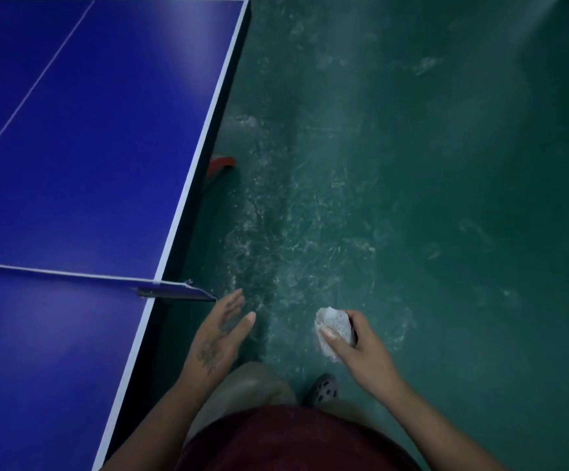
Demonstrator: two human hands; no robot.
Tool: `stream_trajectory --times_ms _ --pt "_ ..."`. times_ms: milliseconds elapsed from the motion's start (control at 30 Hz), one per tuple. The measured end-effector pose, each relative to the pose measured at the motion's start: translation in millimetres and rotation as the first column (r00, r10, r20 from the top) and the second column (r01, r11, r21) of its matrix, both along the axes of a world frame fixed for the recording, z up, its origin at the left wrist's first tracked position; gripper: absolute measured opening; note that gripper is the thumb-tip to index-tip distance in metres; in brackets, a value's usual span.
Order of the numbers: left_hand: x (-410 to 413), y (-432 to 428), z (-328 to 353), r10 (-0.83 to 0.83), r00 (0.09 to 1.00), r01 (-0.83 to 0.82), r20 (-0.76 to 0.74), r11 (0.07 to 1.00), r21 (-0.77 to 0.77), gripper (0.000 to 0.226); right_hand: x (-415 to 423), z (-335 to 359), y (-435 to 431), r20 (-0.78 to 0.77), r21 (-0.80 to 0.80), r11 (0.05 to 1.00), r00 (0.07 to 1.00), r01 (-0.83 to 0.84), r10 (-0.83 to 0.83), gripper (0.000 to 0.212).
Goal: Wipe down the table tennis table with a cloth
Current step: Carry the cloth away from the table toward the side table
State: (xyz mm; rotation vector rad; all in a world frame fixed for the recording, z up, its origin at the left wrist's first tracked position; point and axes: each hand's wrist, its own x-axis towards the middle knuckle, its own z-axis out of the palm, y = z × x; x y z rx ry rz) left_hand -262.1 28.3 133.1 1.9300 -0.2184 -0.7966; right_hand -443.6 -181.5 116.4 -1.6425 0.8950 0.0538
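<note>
Head view, steeply down, beside table [82, 158]

Dim, grainy and soft overall. Pale glare streaks the table [181, 79] toward eleven o'clock. The floor [446, 164] shows a faint sheen toward one o'clock.

A dark maroon shirt [293, 443] was worn, seen at the bottom centre of the frame, with beige trousers [252, 385] just above it. A grey clog [323, 389] pierced with round holes was worn on one foot. The forearms [422, 413] were left bare, and a dark marking [208, 356] was seen on the left hand [218, 338].
</note>
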Motion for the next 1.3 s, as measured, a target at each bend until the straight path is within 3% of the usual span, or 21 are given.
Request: stream_trajectory --times_ms 300,433,767,933,1067,1300 --pt "93.6 -81.7 3.7 -0.079 0.994 0.08 0.079 0.997 -0.015 0.07 80.7 2.6 -70.3 0.034 0.03 0.999 0.998 0.045 -0.046 0.059" --pt "149.2 -123.5 -6.6 -0.08 0.996 0.082 0.029 0.996 -0.046 0.066 132.3 -2.1 -108.2 0.012 0.002 0.998 0.998 0.061 -0.061 0.047" --pt "271.9 -203.0 -7.4 -0.227 0.974 0.226 -0.008 0.971 -0.077 0.064 254.1 9.3 -180.0 -0.005 -0.048 0.988 0.989 0.146 -0.146 0.05" --pt "323.0 -237.2 -3.1 -0.211 0.977 0.211 0.003 0.974 -0.078 0.063 297.7 8.8 -215.4 0.0 -0.024 0.98 0.98 0.199 -0.199 0.056" --pt "361.0 -268.3 -4.2 -0.184 0.983 0.184 0.003 0.981 -0.063 0.061 335.5 -0.1 -256.2 0.001 -0.003 0.975 0.975 0.222 -0.222 0.04" --pt "432.6 -352.9 -10.8 -0.145 0.989 0.146 0.033 0.989 -0.031 0.06 411.9 -11.4 -364.2 0.029 0.028 0.972 0.972 0.233 -0.234 0.034"
